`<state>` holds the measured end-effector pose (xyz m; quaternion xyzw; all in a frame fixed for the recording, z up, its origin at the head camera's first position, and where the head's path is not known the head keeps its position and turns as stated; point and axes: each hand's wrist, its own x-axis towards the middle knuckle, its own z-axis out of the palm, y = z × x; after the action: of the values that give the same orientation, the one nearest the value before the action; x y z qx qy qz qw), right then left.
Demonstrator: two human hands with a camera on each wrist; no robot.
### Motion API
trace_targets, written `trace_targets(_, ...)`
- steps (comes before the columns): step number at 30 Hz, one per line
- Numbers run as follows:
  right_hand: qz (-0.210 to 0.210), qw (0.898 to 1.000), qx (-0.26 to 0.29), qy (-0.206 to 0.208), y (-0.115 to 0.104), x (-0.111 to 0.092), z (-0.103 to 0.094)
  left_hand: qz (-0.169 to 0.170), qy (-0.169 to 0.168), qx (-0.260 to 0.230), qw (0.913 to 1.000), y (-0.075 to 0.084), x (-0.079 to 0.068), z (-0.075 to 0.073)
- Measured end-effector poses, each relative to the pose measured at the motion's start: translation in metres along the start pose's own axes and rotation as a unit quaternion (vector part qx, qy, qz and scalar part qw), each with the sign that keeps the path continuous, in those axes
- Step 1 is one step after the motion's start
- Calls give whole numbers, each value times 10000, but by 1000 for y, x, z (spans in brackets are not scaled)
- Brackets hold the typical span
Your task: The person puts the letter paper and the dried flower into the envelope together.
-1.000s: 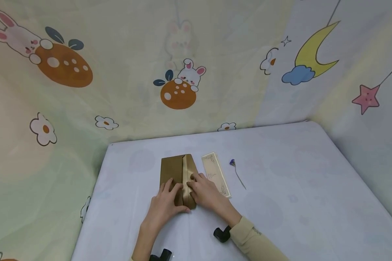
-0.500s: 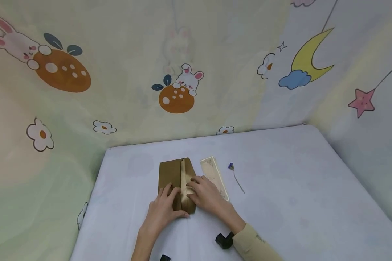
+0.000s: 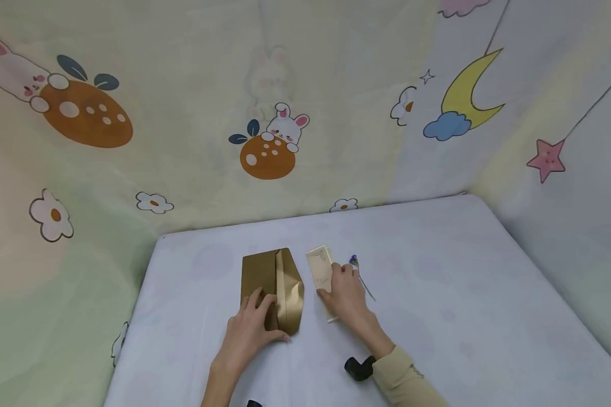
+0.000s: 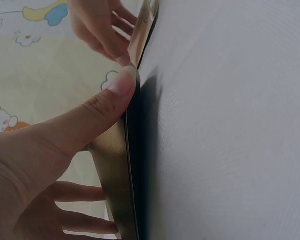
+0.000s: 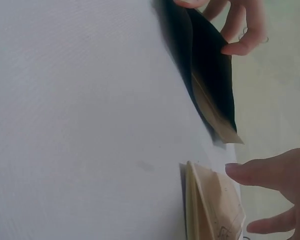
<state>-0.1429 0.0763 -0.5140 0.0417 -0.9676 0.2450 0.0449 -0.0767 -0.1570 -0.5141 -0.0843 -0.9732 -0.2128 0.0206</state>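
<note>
A gold envelope (image 3: 258,268) lies on the cloth, its flap (image 3: 290,299) folded out to the right. My left hand (image 3: 252,325) holds it at the near left, fingertips on top and thumb at the near edge. In the right wrist view, the dark mouth of the envelope (image 5: 210,60) gapes. My right hand (image 3: 348,291) is over a cream card (image 3: 319,268) with printed corner ornaments, its thumb by the left edge and fingers towards the right. The card (image 5: 220,200) looks folded in layers in the right wrist view, the right thumb close to its end.
A dried purple flower (image 3: 353,260) on a thin stem lies just right of the card, partly behind the right hand. Black wrist camera mounts (image 3: 360,368) sit under the wrists. Patterned fabric (image 3: 203,113) surrounds the white table (image 3: 448,294).
My right hand has left the envelope flap and moved right, over the card. The left hand stays on the envelope. The head view has shifted slightly.
</note>
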Motion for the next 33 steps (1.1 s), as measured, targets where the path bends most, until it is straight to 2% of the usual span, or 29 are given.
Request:
trace_targets(7, 401, 9985, -344, -107, -3, 2, 1, -14, -34, -20, 10000, -1, 2, 0)
trace_targets(12, 572, 9978, -302, -171, -9, 2, 0, 58, 95, 1, 9999, -1, 3, 0)
trace_targets(25, 611, 9980, -102, -135, -8, 0, 2, 45, 34, -17, 10000, 0, 1, 1)
trace_targets(33, 670, 9977, 10, -106, -5, 0, 2, 210, 133, 47, 9997, 0, 1, 0)
